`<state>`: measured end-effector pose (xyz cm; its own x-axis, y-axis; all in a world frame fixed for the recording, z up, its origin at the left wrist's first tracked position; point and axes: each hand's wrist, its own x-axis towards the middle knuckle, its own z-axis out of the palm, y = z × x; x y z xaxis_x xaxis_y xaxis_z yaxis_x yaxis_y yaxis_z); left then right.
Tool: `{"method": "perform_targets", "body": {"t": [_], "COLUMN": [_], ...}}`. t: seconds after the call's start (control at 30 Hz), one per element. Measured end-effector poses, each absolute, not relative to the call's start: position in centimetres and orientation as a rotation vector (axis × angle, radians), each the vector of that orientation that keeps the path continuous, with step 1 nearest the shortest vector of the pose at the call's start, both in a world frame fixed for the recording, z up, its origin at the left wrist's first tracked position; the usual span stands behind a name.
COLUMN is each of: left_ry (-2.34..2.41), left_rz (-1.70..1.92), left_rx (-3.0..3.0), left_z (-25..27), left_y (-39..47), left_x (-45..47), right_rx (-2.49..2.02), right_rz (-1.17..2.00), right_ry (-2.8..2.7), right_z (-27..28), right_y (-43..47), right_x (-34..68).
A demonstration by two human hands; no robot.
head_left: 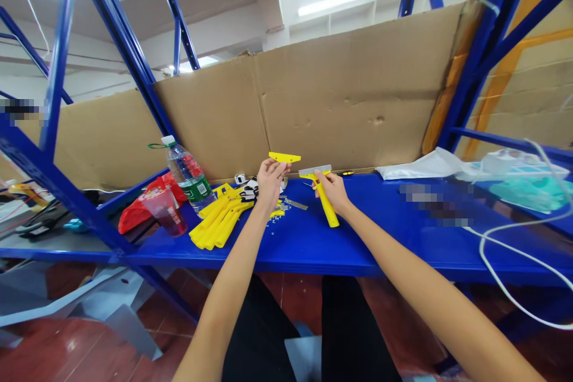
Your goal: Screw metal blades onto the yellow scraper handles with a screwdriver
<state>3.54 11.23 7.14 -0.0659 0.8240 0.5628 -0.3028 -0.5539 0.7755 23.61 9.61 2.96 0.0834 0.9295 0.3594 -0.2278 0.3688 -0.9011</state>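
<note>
Raised over the blue tabletop (358, 239), my left hand (270, 180) pinches a flat yellow scraper cover plate (285, 157) with small holes in it. My right hand (331, 188) is closed round the neck of a yellow scraper (328, 206), its handle pointing down toward me. A grey metal blade (316, 171) lies along the top of that scraper's head. The plate and the scraper are apart. Left of my left hand lies a pile of yellow scraper handles (217, 221). Loose blades (296, 204) and tiny screws (272, 222) are scattered below it.
A water bottle (190, 176), a reddish cup (168, 215) and a red bag (138, 209) stand at the left. Cardboard (340, 83) walls the back. At the right are a white plastic bag (421, 165), a teal bundle (530, 194) and a white cable (486, 250). Blue posts (120, 30) frame the bench.
</note>
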Motion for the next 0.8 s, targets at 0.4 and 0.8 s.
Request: {"method": "perform_targets", "body": {"t": [0.4, 0.8], "left_ry": [0.836, 0.937], "left_rz": [1.600, 1.424], "left_rx": [1.366, 1.407], "left_z": [3.5, 1.6], "left_y": [11.0, 11.1], "left_x": [3.7, 4.7], "right_rx": [-0.897, -0.927], "right_rz": [1.296, 1.435], "right_ry": [-1.261, -1.260], "right_z": [2.3, 2.0], "right_y": [9.4, 9.2], "right_x": [23.1, 23.0]}}
